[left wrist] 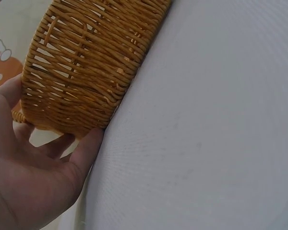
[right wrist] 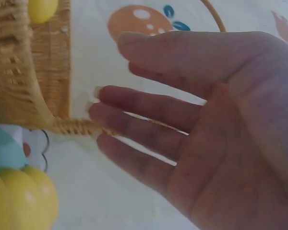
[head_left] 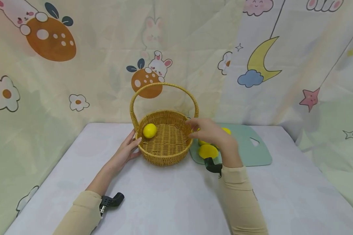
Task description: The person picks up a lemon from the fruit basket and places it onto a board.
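Observation:
A woven wicker basket (head_left: 164, 160) with a tall arched handle stands on the table. One yellow lemon-like fruit (head_left: 149, 131) lies inside, against its left wall. My left hand (head_left: 126, 152) holds the basket's left side, thumb near the rim and fingers against the outer weave (left wrist: 93, 62). Over the right rim is my right hand (head_left: 209, 130), its fingers (right wrist: 144, 103) loosely extended and holding nothing. Beside that hand, several yellow pieces lie on a green cutting board (head_left: 253, 153), among them an oval one (head_left: 208, 151). Seen from the right wrist, a ribbed yellow bell-pepper-like piece (right wrist: 24, 199) shows.
The white table (head_left: 164, 202) carries the basket and the board, which has a handle slot at its right. A patterned cloth (head_left: 106, 75) hangs behind the table. Black wrist-camera mounts (head_left: 113, 199) stick out from both forearms.

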`<state>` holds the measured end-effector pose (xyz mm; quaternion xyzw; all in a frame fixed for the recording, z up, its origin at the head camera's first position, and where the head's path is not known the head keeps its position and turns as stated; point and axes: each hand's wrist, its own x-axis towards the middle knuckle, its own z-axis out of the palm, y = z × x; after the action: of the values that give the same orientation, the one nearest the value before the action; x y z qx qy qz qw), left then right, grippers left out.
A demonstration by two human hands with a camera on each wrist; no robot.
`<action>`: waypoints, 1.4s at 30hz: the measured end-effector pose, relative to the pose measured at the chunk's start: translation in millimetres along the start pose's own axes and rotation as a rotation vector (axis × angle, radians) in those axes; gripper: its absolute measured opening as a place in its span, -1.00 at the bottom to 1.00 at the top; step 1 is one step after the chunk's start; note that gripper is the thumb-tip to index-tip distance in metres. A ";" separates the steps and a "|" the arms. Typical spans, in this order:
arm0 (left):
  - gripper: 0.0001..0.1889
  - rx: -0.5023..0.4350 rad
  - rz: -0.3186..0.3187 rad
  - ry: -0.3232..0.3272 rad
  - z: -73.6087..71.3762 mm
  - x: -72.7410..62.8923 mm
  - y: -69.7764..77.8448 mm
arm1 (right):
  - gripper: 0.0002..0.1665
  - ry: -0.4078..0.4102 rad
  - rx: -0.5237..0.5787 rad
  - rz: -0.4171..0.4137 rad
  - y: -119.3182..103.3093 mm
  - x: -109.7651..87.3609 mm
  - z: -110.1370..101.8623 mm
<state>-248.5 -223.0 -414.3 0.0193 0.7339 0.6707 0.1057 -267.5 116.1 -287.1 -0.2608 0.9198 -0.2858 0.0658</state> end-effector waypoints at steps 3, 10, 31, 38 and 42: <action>-0.26 -0.006 0.001 -0.001 -0.5 0.6 -0.8 | -0.42 0.000 0.005 -0.028 -1.2 8.5 9.5; -0.25 -0.005 -0.008 0.009 -2.0 0.3 -1.6 | -0.38 -0.039 -0.009 -0.048 -2.2 26.2 29.6; -0.26 0.007 0.008 0.016 -2.9 -0.9 -3.1 | -0.35 -0.078 0.012 -0.120 -12.0 53.0 61.0; -0.24 -0.016 0.015 -0.001 -2.2 1.1 -3.4 | -0.34 -0.096 0.022 -0.138 -12.9 60.8 70.7; -0.26 -0.017 0.018 0.004 -1.9 2.0 -3.3 | -0.36 -0.106 0.033 -0.155 -12.7 67.6 77.8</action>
<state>-250.4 -224.9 -417.6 0.0234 0.7282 0.6779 0.0983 -298.7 34.0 -342.5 -0.3447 0.8872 -0.2911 0.0963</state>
